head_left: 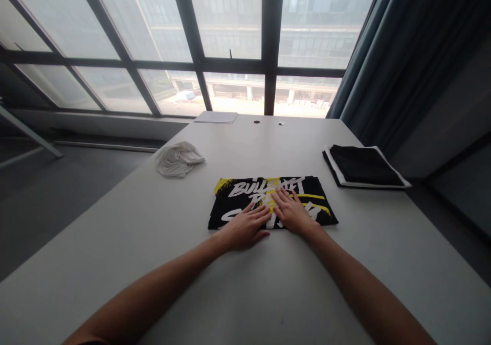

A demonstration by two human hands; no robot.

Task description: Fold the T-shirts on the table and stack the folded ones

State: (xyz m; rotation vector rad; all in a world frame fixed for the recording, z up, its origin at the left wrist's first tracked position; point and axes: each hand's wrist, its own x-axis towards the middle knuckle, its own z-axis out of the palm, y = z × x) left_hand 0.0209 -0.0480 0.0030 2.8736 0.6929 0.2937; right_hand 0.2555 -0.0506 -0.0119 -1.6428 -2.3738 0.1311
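A folded black fabric piece [257, 191] lies flat on the smooth, matte white table [134, 227], centred in front of the person. Its outline is a wide rectangle; its face carries bold white brush-style lettering with yellow streaks and speckled patches.

The left hand [245, 228] is open, palm down, with its fingers extended over the near middle of the fabric and the heel of the hand past the near edge. The right hand [292, 212] is likewise open and palm down, fingers slightly spread, flat on the print just right of centre. The fingertips of the two hands are close together.

To the left sits a crumpled, thin white cloth [179, 160], rounded and wrinkled. To the right is a flat, squared stack [364, 166] of black and white layers. White sheets [216, 117] lie at the far edge.
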